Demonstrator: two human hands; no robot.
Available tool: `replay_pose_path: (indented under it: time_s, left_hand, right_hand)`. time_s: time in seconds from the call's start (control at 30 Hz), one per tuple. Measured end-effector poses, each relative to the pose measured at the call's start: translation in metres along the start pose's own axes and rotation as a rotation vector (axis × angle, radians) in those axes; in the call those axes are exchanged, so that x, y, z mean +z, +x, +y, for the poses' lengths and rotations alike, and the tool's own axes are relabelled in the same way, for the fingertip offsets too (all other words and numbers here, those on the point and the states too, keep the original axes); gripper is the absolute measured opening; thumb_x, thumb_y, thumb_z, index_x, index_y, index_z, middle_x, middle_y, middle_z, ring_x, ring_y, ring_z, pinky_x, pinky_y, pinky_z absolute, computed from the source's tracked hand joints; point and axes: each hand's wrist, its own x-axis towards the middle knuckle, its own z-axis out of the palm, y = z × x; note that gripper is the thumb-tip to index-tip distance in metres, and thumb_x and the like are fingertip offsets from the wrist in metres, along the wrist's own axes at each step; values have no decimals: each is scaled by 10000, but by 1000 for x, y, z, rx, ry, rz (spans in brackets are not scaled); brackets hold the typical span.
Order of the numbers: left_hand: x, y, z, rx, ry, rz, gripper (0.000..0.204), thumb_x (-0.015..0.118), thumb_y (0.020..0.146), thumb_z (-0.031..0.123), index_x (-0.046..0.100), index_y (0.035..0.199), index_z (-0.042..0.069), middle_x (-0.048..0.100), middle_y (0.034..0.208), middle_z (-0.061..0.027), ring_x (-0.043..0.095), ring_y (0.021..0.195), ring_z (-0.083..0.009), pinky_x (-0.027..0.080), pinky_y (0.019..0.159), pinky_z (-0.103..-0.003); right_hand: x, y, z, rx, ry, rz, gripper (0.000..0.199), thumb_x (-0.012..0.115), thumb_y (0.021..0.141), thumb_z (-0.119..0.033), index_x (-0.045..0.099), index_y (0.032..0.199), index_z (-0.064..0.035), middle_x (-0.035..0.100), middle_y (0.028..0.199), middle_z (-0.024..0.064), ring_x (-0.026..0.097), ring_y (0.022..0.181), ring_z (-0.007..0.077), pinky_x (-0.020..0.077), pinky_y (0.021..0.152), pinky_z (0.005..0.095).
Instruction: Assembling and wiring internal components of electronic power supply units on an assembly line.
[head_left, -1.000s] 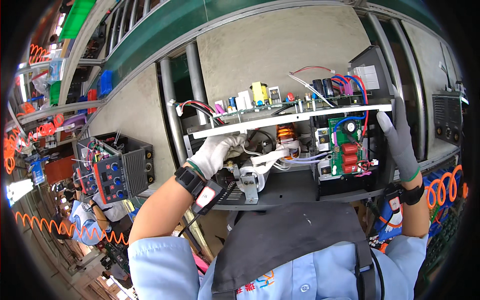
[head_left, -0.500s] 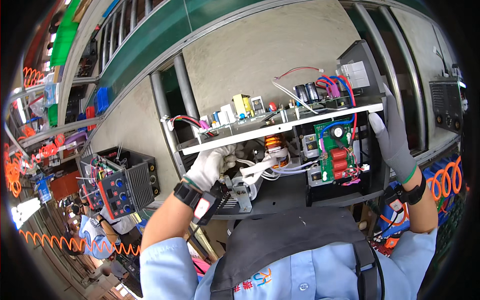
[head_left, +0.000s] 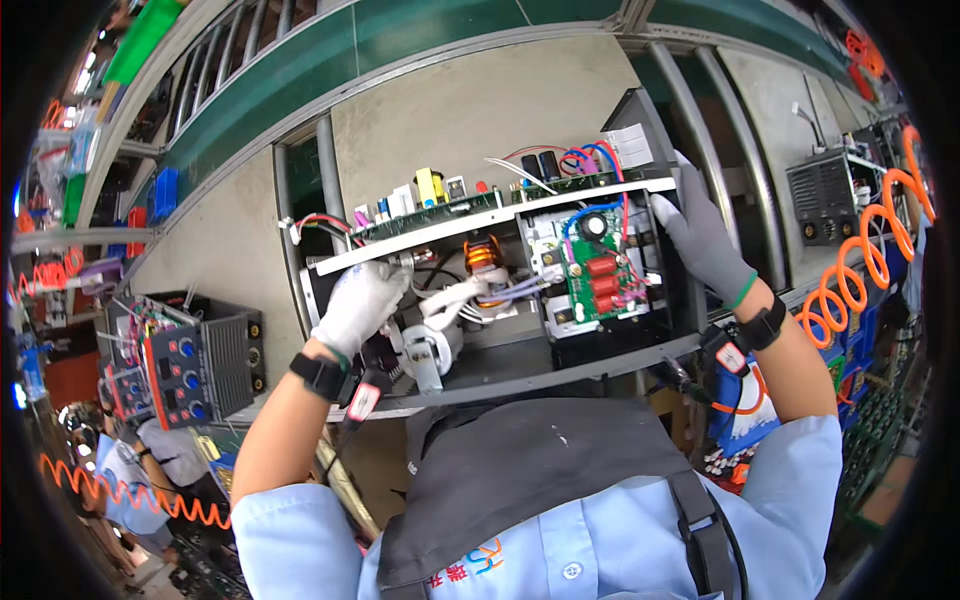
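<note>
An open machine chassis (head_left: 520,377) of dark sheet metal lies in front of me. A white-edged panel (head_left: 450,232) carrying a circuit board crosses its top. Inside are a copper-wound coil (head_left: 483,254), a bundle of white-sleeved wires (head_left: 455,303), a round white part on a metal bracket (head_left: 428,358) and a green circuit board (head_left: 597,270) with red cylinders. My left hand (head_left: 362,303), white-gloved, is closed inside the left end, beside a small metal fitting; what its fingers hold is hidden. My grey-gloved right hand (head_left: 705,235) grips the right end panel (head_left: 642,125), thumb on the near side.
Another machine with a knobbed front panel (head_left: 185,375) stands at the left, and a dark vented one (head_left: 825,200) at the right. Metal rollers (head_left: 705,140) run beside the grey work board (head_left: 480,100). Orange coiled hoses (head_left: 870,240) hang at the right. Other people sit at far left.
The whole view has shifted, so the chassis appears farther left. My left hand has drawn back from under the panel, fingers now curled at its left end. My right hand stays on the end panel.
</note>
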Motion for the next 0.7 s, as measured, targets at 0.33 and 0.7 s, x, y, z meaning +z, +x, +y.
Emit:
replay_pose_path:
  time_s: [0.33, 0.7]
  left_hand:
    - [40, -58, 39, 425, 184, 686, 390, 630, 834, 205, 574, 1155, -8, 672, 850, -122, 631, 868, -308, 431, 916, -412]
    - [35, 2, 40, 283, 282, 808, 329, 533, 887, 290, 647, 695, 48, 633, 646, -171, 641, 639, -354, 505, 587, -459]
  right_hand:
    - [39, 33, -168, -575, -511, -306, 845, 829, 629, -335, 441, 1320, -38, 491, 1303, 176, 448, 1249, 332, 367, 1024, 407]
    - [129, 71, -188, -282, -815, -469, 845, 829, 629, -206, 433, 1368, -100, 596, 1133, 156, 638, 975, 328, 524, 819, 398]
